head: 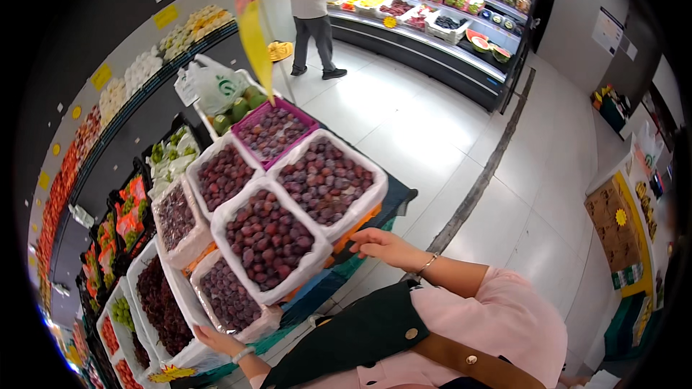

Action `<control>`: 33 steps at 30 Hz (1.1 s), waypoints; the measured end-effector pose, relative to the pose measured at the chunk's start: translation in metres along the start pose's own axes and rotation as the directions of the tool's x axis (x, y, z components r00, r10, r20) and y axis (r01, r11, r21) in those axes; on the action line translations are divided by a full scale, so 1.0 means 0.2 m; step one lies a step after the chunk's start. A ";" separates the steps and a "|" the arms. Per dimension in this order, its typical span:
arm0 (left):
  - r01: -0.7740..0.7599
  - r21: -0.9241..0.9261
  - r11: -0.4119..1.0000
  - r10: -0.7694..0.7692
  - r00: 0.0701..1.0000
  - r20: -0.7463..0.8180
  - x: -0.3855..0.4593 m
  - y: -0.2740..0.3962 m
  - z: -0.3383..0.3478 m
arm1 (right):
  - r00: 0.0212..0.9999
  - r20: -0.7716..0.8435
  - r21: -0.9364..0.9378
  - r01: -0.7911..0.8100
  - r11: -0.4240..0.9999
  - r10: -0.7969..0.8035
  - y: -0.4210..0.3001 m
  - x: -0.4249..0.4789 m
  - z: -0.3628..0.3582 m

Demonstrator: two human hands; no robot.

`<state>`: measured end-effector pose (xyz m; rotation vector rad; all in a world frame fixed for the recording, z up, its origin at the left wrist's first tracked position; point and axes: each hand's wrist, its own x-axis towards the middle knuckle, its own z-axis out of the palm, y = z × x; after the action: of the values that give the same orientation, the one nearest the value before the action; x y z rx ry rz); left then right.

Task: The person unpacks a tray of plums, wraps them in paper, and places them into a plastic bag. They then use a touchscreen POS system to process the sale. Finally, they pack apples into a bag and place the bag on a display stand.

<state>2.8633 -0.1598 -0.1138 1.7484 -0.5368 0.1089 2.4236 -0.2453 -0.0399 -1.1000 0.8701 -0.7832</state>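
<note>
My left hand (219,341) is at the lower left, its fingertips against the edges between a film-wrapped box (265,325) of small purple plums and a white box of dark red grapes (162,302). The exact grip is hidden. My right hand (386,248) hovers beside the right side of the stacked boxes, index finger stretched out and nothing visible in it. In front of me a paper-lined box (239,273) holds dark red plums (270,237). Behind it stand another lined box (380,186) of plums and a magenta plastic basket (312,126) of plums.
Green fruit (238,111) and a white plastic bag (213,78) sit at the stand's far end, near a yellow hanging sign (258,43). A person (311,11) stands by a refrigerated display case (421,54). Packed produce (130,205) lines the left; a dark floor strip (476,194) runs right.
</note>
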 end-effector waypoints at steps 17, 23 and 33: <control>0.024 -0.594 0.804 0.586 0.132 0.799 -1.79 1.32 1.36 | 0.839 -0.533 0.122 -0.054 0.991 0.112 -0.04 -0.76 -0.91; 0.100 -0.596 0.797 0.594 0.052 0.803 -2.16 1.50 1.81 | 0.828 -0.558 -0.103 -0.008 0.995 -0.051 -0.31 -0.61 -1.44; 0.094 -0.540 0.836 0.533 0.095 0.841 -2.49 1.76 2.72 | 0.529 -0.813 -0.156 -0.601 0.784 0.244 0.25 -0.58 -2.67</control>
<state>2.1612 -0.5805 -0.1113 0.9365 -1.7096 -1.0456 1.9035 -0.3502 -0.1765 -0.8149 2.0600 -0.6197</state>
